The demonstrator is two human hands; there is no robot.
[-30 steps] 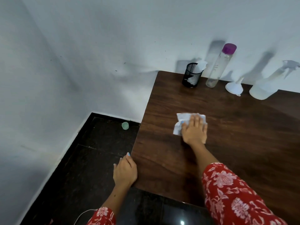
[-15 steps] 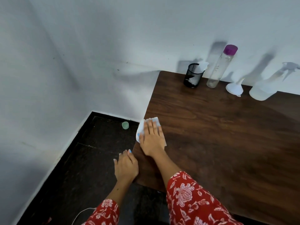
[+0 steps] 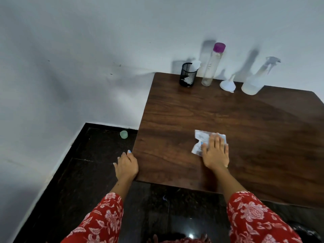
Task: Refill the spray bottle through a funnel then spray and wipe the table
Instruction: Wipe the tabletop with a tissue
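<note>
Two hands are at work, and the step in hand looks like the last one, the wiping. Far left, on the dark floor near the wall, lies a small green cap [image 3: 124, 134], well apart from everything else. The left hand [image 3: 126, 167] rests at the near left corner of the tabletop [image 3: 175, 116], its fingers [image 3: 128, 153] loosely together and curled against the edge, gripping nothing; it seems to steady the body. Further right, the right hand [image 3: 216, 153] lies flat, palm down, fingers close together and pressing a crumpled white tissue [image 3: 200, 137] onto the wood in the near middle of the surface. Part of the tissue shows beyond the fingertips and to their left.

Along the back edge, against the wall, stand a black mesh holder [image 3: 188, 75] with something white in it, a tall clear bottle with a purple cap [image 3: 212, 64], a white funnel [image 3: 228, 84] resting mouth-down, and the spray bottle [image 3: 254, 81] with its trigger head on. The funnel is out of the spray bottle and just beside it, so refilling appears finished.

Next, the tissue probably needs to be drawn across the right side of the tabletop, where the surface shows a dull sheen that may be moisture. That calls for steady downward pressure so the thin paper slides without bunching or tearing.
</note>
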